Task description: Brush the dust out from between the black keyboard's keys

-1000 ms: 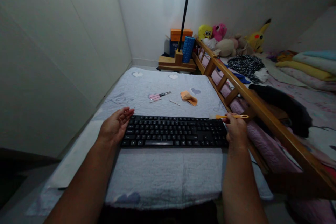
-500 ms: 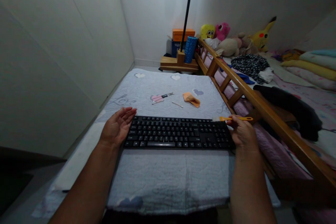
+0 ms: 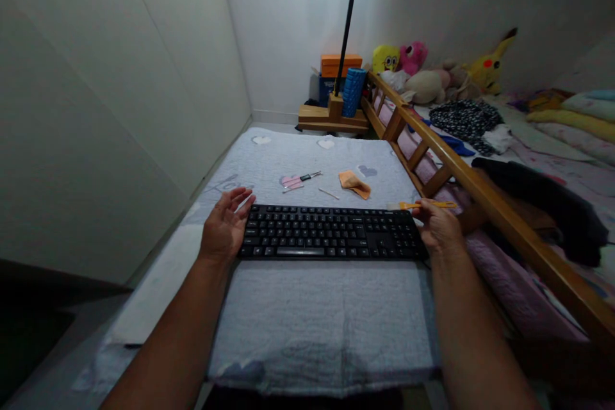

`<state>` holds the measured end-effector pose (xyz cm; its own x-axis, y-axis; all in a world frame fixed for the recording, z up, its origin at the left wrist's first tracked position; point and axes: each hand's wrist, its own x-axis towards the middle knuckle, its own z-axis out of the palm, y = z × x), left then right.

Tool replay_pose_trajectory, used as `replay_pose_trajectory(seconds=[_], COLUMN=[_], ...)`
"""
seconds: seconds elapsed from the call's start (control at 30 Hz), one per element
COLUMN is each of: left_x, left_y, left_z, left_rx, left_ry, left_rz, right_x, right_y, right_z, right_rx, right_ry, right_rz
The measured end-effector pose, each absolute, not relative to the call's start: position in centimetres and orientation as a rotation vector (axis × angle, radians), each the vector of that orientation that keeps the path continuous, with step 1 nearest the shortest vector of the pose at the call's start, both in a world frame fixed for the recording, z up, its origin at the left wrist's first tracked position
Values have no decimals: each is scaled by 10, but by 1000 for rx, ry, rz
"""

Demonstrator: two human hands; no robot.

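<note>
Keyboard [image 3: 307, 230] has shifted slightly forward, nearer the swab [image 3: 328, 193] beyond it. Left hand [image 3: 225, 224], loosely spread, flanks the keyboard's left end; right hand [image 3: 438, 224] pinches the brush [image 3: 406, 205] at the right end, where steadying both could loosen the brush.

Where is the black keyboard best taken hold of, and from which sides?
The black keyboard is probably best gripped by its two short ends, coming from left and right: it is long, lies crosswise, and keys cover most of its top. The right hand holds the yellow brush, so its grip may be weaker.
</note>
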<state>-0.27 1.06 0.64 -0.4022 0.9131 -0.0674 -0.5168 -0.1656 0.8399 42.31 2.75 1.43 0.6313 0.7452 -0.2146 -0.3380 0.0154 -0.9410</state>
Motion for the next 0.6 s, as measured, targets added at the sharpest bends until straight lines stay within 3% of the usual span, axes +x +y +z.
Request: replay_pose_trajectory(seconds=[0.6], left_x=[9], left_y=[26], left_z=[9], left_rx=[677], left_ry=[1247], left_rz=[1677], right_x=[416], right_y=[32], right_z=[5], right_rx=[-1249], right_ry=[-486], right_rz=[709])
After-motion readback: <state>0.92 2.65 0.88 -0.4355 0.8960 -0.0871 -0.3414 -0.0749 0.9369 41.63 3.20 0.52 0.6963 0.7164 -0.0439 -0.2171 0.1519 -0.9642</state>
